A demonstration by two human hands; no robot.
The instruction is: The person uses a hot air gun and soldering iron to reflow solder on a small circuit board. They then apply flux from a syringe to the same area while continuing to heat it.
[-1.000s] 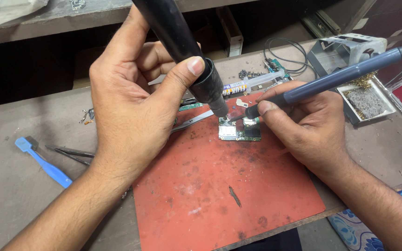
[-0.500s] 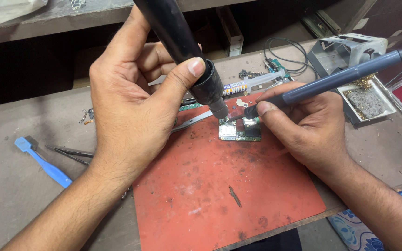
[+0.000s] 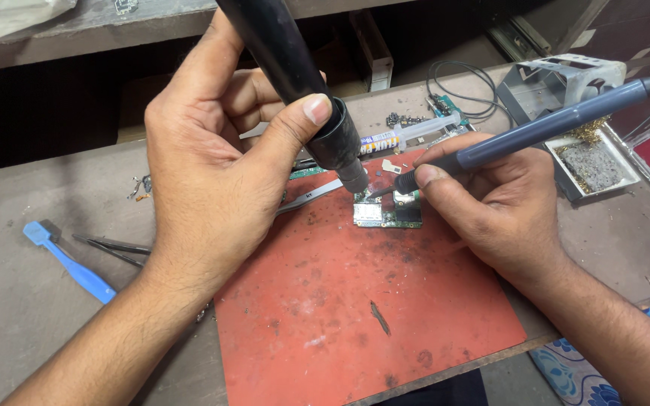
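A small green circuit board (image 3: pixel 387 214) lies near the top edge of a red work mat (image 3: pixel 362 316) on the table (image 3: pixel 16 316). The left hand (image 3: pixel 212 173) is wrapped around a thick black hot-air nozzle (image 3: pixel 302 83), its tip just above the board. The right hand (image 3: pixel 483 203) pinches a blue-grey soldering iron (image 3: pixel 551 124) like a pen, its tip seemingly touching the board. Behind lie a syringe (image 3: pixel 408 135) and an iron stand (image 3: pixel 573 113); far left, tweezers (image 3: pixel 110 248) and a blue brush (image 3: pixel 69 263).
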